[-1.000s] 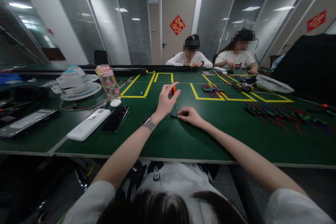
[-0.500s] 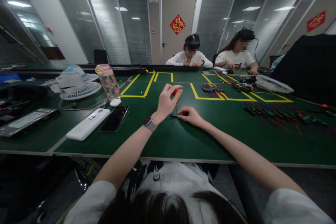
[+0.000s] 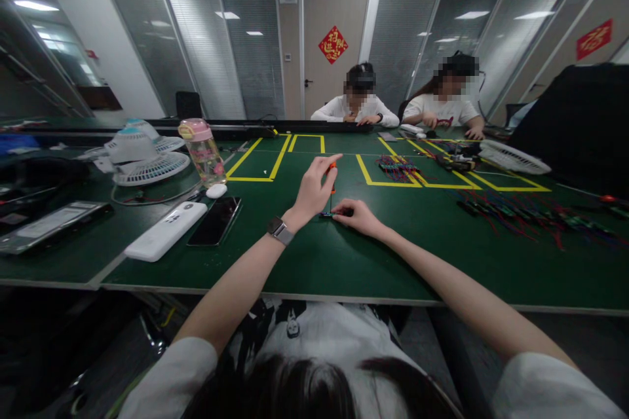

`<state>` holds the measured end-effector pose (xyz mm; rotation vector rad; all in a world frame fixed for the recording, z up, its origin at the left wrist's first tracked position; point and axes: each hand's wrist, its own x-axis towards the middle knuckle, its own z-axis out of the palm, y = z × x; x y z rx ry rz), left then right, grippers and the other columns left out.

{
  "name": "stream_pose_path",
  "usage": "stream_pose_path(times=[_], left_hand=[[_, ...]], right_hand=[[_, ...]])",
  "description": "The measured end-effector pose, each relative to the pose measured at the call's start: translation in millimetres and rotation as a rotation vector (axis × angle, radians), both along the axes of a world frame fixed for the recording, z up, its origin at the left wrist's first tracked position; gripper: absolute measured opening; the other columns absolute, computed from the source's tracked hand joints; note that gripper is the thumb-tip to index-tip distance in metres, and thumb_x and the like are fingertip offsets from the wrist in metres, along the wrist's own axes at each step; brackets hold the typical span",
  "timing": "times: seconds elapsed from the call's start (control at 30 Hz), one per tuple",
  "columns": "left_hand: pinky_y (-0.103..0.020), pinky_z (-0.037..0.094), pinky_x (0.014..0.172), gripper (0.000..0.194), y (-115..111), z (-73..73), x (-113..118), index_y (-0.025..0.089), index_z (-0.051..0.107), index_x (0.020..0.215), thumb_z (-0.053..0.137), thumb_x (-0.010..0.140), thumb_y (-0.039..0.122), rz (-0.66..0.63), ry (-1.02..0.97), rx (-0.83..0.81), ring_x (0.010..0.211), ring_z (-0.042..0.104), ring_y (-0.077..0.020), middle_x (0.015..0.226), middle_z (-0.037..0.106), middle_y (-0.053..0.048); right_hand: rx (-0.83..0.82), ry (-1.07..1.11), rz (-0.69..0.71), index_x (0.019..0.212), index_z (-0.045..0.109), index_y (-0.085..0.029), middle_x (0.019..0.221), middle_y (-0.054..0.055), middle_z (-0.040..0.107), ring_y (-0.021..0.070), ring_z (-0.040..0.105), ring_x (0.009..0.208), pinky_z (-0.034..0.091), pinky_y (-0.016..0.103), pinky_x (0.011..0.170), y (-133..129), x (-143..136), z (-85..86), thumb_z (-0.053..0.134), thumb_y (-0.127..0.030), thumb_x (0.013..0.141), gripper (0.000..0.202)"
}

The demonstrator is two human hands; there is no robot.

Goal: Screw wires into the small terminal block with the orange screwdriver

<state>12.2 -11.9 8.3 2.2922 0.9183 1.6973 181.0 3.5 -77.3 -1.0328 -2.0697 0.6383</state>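
Note:
My left hand (image 3: 314, 188), with a watch on the wrist, holds a red-orange screwdriver (image 3: 333, 167) upright by its handle. The thin shaft points down to a small green circuit board (image 3: 325, 215) on the green table (image 3: 314, 262). From the right, my right hand (image 3: 358, 216) pinches the board's edge between thumb and fingers. The tip's exact contact point is too small to make out.
Left of my hands are a dark phone (image 3: 215, 221), a white device (image 3: 166, 231), a bottle (image 3: 202, 154) and a fan (image 3: 150, 167). Wired boards (image 3: 535, 216) lie at the right. Two people (image 3: 356, 105) sit across the table.
The fingers of my left hand have shifted around the screwdriver handle, and the index finger now reaches out straighter over it. My right hand stays in place on the board.

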Motion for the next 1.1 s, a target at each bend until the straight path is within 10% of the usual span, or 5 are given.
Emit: stream_pose_path(times=[0.13, 0.33, 0.57, 0.77, 1.1], left_hand=[[-0.021, 0.050, 0.065, 0.033, 1.8, -0.7, 2.4, 0.022, 0.048, 0.126, 0.039, 0.095, 0.023, -0.192, -0.023, -0.182, 0.074, 0.063, -0.0093, 0.100, 0.061, -0.004], [-0.028, 0.049, 0.074, 0.027, -4.2, -0.2, -1.3, 0.021, 0.060, 0.111, 0.058, 0.087, 0.031, 0.144, 0.172, 0.072, 0.079, 0.058, -0.0142, 0.089, 0.058, -0.003], [-0.024, 0.051, 0.073, 0.043, -0.8, -2.8, 4.0, 0.024, 0.040, 0.136, 0.040, 0.094, 0.018, -0.158, 0.056, -0.042, 0.085, 0.061, -0.0112, 0.113, 0.059, -0.007], [-0.030, 0.050, 0.080, 0.036, 1.0, -0.3, -1.9, 0.023, 0.055, 0.123, 0.055, 0.087, 0.019, 0.064, 0.135, 0.052, 0.084, 0.057, -0.0142, 0.093, 0.061, -0.003], [-0.023, 0.053, 0.068, 0.040, 9.7, -6.4, 0.6, 0.026, 0.048, 0.131, 0.049, 0.091, 0.021, -0.065, 0.023, -0.073, 0.079, 0.060, -0.0110, 0.104, 0.060, -0.005]], right_hand=[[0.007, 0.008, 0.005, 0.085, 0.071, -0.014, 0.076, 0.004, 0.064, 0.0130, 0.057, 0.067, 0.046, 0.026, 0.065, 0.4, 0.2, -0.5, 0.065, -0.025, 0.074, 0.017], [0.000, 0.011, 0.005, 0.085, 0.071, -0.014, 0.076, 0.004, 0.064, 0.0135, 0.057, 0.067, 0.046, 0.026, 0.065, 0.3, -0.4, -0.1, 0.065, -0.025, 0.074, 0.017], [-0.011, 0.016, 0.005, 0.084, 0.070, -0.013, 0.076, 0.004, 0.064, 0.0136, 0.058, 0.067, 0.047, 0.027, 0.065, -0.4, -0.5, 0.8, 0.065, -0.024, 0.073, 0.017], [0.001, 0.010, 0.005, 0.085, 0.071, -0.013, 0.075, 0.004, 0.064, 0.0130, 0.057, 0.067, 0.046, 0.026, 0.064, -0.7, -0.5, 1.0, 0.065, -0.023, 0.074, 0.016], [0.010, -0.003, 0.010, 0.085, 0.071, -0.014, 0.076, 0.004, 0.064, 0.0138, 0.057, 0.068, 0.046, 0.027, 0.065, 0.7, 0.2, -0.2, 0.065, -0.026, 0.074, 0.018]])
